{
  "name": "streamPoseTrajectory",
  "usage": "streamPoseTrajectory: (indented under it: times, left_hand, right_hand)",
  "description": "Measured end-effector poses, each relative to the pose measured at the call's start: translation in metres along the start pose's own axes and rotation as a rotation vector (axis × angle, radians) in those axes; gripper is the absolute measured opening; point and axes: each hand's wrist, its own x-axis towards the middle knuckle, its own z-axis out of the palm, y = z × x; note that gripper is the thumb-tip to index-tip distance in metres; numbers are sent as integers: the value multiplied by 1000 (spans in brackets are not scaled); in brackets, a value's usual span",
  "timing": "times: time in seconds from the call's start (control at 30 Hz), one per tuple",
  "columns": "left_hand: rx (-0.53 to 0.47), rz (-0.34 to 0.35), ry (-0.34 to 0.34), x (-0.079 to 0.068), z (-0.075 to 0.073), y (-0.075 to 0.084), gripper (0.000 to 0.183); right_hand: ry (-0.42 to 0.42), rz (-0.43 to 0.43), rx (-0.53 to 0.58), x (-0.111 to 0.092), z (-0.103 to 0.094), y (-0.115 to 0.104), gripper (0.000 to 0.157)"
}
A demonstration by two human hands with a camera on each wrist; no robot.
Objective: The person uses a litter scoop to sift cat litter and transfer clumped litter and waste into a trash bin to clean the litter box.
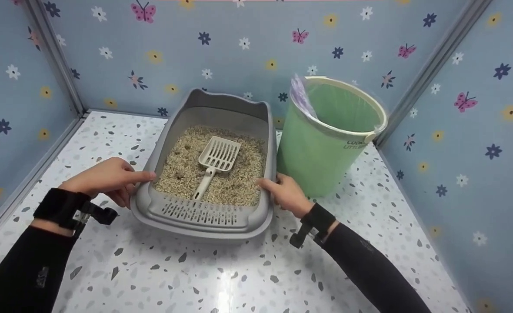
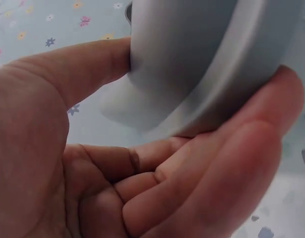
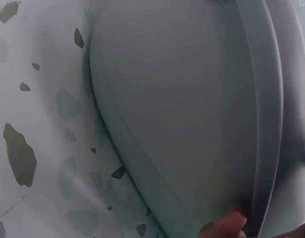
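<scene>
Your left hand [image 1: 108, 179] and right hand [image 1: 290, 194], thumbs uppermost, grip 2 opposite sides of the grey, rounded plastic litter tray [image 1: 200, 230].

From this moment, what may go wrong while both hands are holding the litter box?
If the left hand and right hand lift unevenly, the litter box might tilt and litter could spill over its low front edge.

The scoop lies loose on the litter, so a jerk may make it slide.

The green bin stands close on the right; a sideways move could knock it.
</scene>
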Motion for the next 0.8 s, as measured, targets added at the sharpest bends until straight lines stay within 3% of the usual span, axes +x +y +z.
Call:
streamPoseTrajectory:
  times: [0.47, 0.8]
  left_hand:
    - [-135, 9, -73, -3, 17, 2, 55]
    - [-129, -1, -114, -2, 20, 7, 55]
  right_hand:
    - [-157, 52, 157, 3, -28, 7, 48]
    - [-205, 70, 174, 5, -37, 7, 43]
